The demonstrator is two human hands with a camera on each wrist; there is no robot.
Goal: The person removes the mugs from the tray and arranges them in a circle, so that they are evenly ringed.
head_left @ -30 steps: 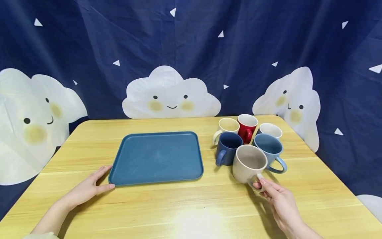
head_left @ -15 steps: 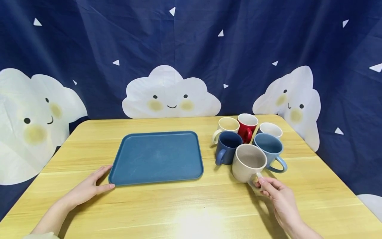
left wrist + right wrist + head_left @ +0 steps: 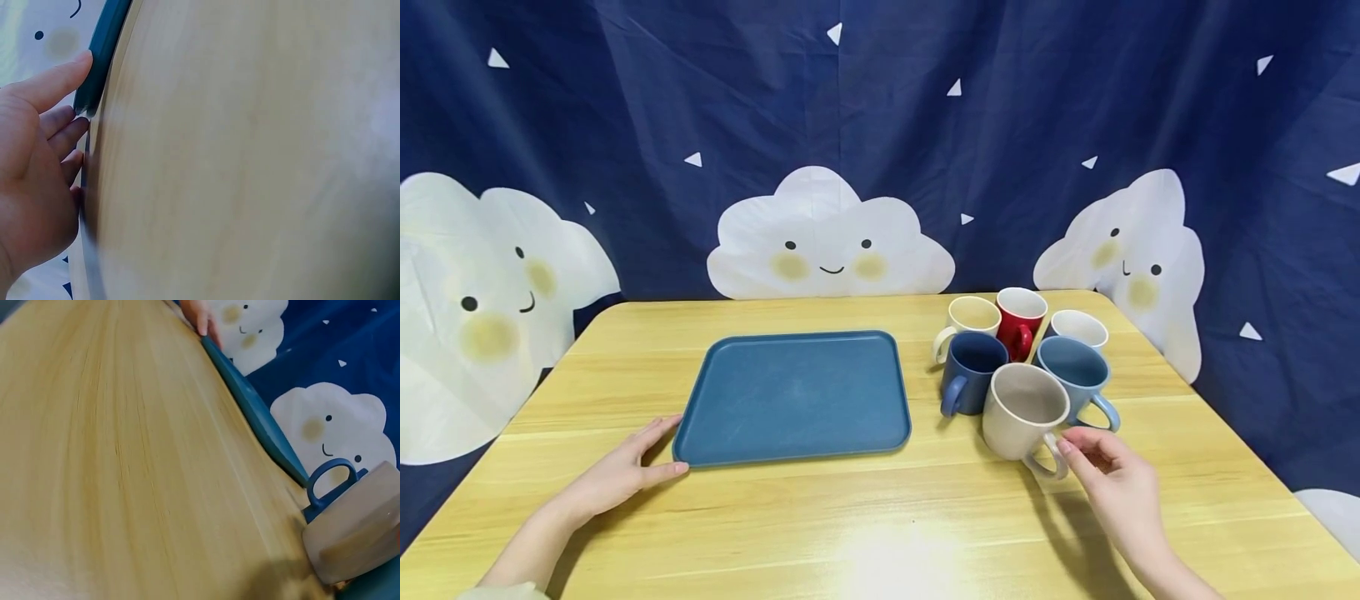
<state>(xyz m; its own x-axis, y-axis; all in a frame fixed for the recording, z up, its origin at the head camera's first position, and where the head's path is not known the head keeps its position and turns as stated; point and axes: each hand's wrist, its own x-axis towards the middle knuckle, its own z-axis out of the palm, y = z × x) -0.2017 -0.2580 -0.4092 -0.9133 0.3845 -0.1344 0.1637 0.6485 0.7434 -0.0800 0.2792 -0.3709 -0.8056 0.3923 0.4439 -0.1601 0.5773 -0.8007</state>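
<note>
A beige mug [image 3: 1026,412] stands upright at the front of a cluster of mugs on the right of the table. My right hand [image 3: 1120,483] is just right of its handle, thumb and index fingertips by the handle's outer edge, with the whole handle loop in sight. Whether the tips still touch it is hard to tell. The right wrist view shows the beige mug [image 3: 356,531] at its right edge. My left hand [image 3: 617,471] rests at the left side of a blue tray [image 3: 797,400], fingers spread, thumb at the near corner; the left wrist view shows that thumb against the tray's rim [image 3: 103,69].
Around the beige mug stand a dark blue mug [image 3: 972,379], a light blue mug [image 3: 1078,387], a cream mug [image 3: 973,312], a red mug [image 3: 1021,325] and a white-lined mug [image 3: 1078,327]. A dark blue cloud-patterned curtain [image 3: 880,100] hangs behind the wooden table [image 3: 790,533].
My right hand has released its grip on the beige mug's handle and shifted slightly right. The mug stays in nearly the same place. The left hand and tray have not moved.
</note>
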